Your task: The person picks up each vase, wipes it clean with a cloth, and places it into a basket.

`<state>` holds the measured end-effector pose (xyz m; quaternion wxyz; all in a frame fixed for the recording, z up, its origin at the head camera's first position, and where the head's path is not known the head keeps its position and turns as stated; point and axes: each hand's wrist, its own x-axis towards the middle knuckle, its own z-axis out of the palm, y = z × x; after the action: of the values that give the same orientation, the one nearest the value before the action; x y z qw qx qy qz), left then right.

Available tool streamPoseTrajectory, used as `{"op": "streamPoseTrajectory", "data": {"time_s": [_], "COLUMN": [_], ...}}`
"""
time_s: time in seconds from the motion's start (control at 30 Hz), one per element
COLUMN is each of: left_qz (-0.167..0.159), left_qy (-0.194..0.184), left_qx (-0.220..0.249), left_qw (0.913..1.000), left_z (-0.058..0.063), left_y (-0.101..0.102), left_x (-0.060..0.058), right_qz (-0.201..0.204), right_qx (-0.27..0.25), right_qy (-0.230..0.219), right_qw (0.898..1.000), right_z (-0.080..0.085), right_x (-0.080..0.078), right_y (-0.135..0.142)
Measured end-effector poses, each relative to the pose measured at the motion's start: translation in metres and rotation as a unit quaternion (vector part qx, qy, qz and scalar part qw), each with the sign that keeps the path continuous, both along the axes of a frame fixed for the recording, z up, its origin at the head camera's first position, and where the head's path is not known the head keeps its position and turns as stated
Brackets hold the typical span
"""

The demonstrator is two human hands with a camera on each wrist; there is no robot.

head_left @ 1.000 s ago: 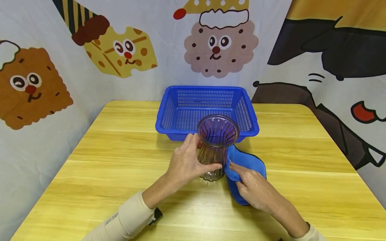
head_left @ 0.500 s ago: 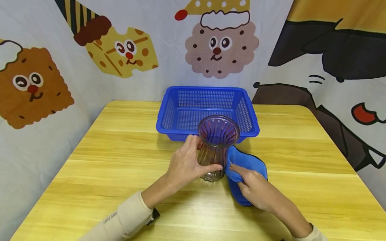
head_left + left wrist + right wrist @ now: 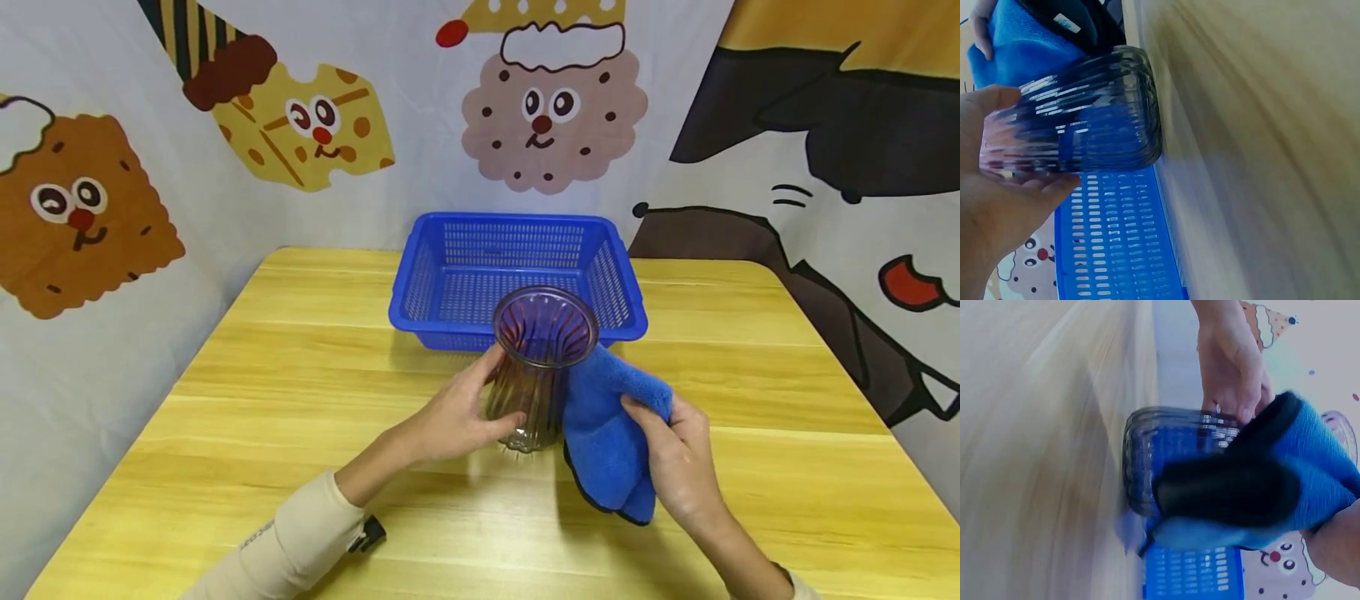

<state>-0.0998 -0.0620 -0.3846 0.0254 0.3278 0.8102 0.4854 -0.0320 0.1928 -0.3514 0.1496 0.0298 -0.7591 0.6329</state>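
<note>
Glass vase [image 3: 538, 387] blocks pt of basket [image 3: 517, 219]; L hand [image 3: 452, 421] fingers round vase, R hand [image 3: 682, 467] pinching cloth [image 3: 603, 437]. White label [image 3: 1067, 23] only in L wrist view tho.

The vase [image 3: 534, 383] hides part of the basket [image 3: 442, 327]; the cloth [image 3: 607, 442], blurred in the right wrist view, hides some fingers of the right hand [image 3: 681, 467]. A white label [image 3: 1067, 23] is too small to read.

Vase [image 3: 542, 379] before basket [image 3: 465, 293], seemingly apart
</note>
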Motion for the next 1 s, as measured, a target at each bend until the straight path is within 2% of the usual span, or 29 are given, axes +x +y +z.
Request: {"op": "streamPoseTrajectory", "data": {"time_s": [0.17,0.3,0.47,0.8,1.0], "left_qz": [-0.020,-0.033,-0.029,-0.022,-0.021], "left_qy": [-0.024,-0.029,-0.022,-0.015,-0.018], "left_qx": [0.015,0.035,0.043,0.053,0.058], "left_qw": [0.9994,0.9984,0.9984,0.9982,0.9979], "left_z": [0.001,0.001,0.001,0.003,0.001], "left_y": [0.000,0.000,0.000,0.000,0.000], "left_x": [-0.004,-0.006,-0.006,-0.008,-0.009], "right_qz": [0.032,0.082,0.130,0.134,0.132], "right_qx": [-0.050,-0.040,-0.015,0.070,0.087], "right_qy": [0.041,0.053,0.056,0.052,0.056], "right_qw": [0.997,0.994,0.990,0.987,0.986], "right_z": [0.003,0.002,-0.001,-0.004,-0.007], "right_x": [0.001,0.003,0.003,0.001,0.002], "right_y": [-0.011,-0.015,-0.018,-0.016,-0.016]}}
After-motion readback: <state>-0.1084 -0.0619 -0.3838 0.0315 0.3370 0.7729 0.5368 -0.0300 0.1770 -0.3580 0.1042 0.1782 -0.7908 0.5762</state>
